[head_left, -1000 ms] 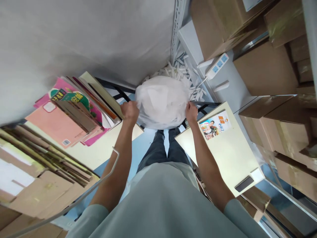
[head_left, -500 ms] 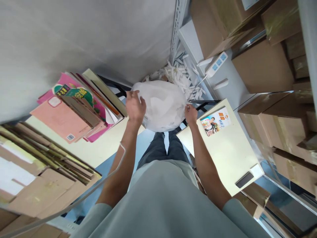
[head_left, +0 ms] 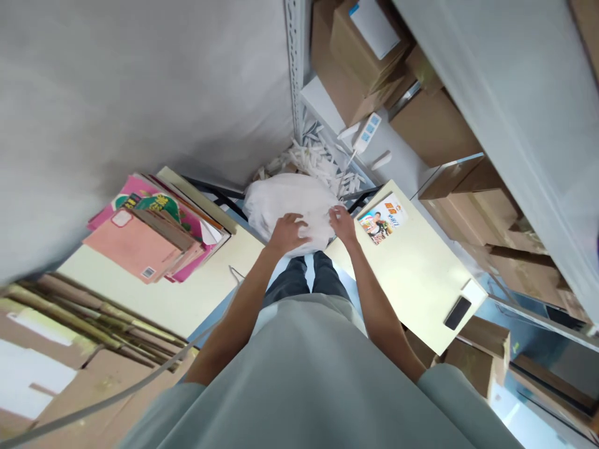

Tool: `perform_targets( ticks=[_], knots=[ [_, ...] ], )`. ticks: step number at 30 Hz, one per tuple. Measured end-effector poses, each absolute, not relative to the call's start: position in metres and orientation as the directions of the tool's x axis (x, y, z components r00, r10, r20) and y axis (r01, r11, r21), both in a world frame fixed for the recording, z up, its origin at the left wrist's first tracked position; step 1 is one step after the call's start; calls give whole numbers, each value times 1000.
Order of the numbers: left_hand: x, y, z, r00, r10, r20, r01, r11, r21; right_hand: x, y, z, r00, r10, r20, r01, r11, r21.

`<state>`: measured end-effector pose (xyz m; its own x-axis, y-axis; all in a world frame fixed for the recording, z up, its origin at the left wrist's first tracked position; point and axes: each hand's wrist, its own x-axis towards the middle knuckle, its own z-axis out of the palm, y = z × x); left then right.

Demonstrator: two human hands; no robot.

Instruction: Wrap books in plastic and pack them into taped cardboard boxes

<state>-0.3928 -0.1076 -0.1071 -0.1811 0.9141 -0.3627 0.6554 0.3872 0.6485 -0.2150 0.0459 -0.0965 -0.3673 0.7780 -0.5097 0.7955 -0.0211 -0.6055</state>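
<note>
A bulging white plastic bag [head_left: 276, 199] sits low in front of me, between two pale yellow tables. My left hand [head_left: 289, 232] lies on its near side with fingers spread over the plastic. My right hand [head_left: 342, 223] rests on the bag's right side, fingers curled against it; whether they pinch the plastic I cannot make out. Behind the bag lies a heap of small white pieces [head_left: 318, 163] on the floor.
The left table [head_left: 196, 287] carries a stack of pink books [head_left: 150, 234] and flattened cardboard [head_left: 84, 337]. The right table [head_left: 421, 274] holds a printed card [head_left: 382, 218] and a black phone [head_left: 457, 312]. Shelves of cardboard boxes [head_left: 421, 118] and a power strip [head_left: 366, 132] stand at right.
Both hands moved from the bag's two sides inward onto its near top, closer together. The left hand let go of its grip and spread. The view pulled back and upward.
</note>
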Motion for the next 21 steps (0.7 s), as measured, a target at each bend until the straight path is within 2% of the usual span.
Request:
perform_targets(
  ticks=[2,4,7,10,11,13,16,21],
  knots=[
    [-383,-110,-104,-100,903,-418,708,359,608,-214,37,-84,-364,737,-569,793,-75,-605],
    [-376,-112,-100,-91,899,-429,719,358,596,-210,28,-69,-435,697,-571,780,-25,-625],
    [-376,-114,-94,-103,907,-409,672,367,643,-204,12,-49,-642,567,-515,722,223,-654],
    [-389,-110,-89,-21,897,-442,596,366,715,-204,0,-37,-707,450,-545,707,441,-553],
    [-396,-107,-89,-32,895,-445,591,375,714,-206,-2,-35,-690,454,-563,722,477,-501],
    [-411,-96,-91,-157,905,-396,620,402,673,-210,-5,-34,-648,498,-576,757,506,-413],
    [-432,-74,-100,-323,908,-267,683,419,598,-218,-6,-37,-622,547,-560,778,509,-368],
    [-456,-38,-132,-251,904,-347,780,401,480,-225,-12,-51,-656,525,-542,748,548,-374]
  ],
)
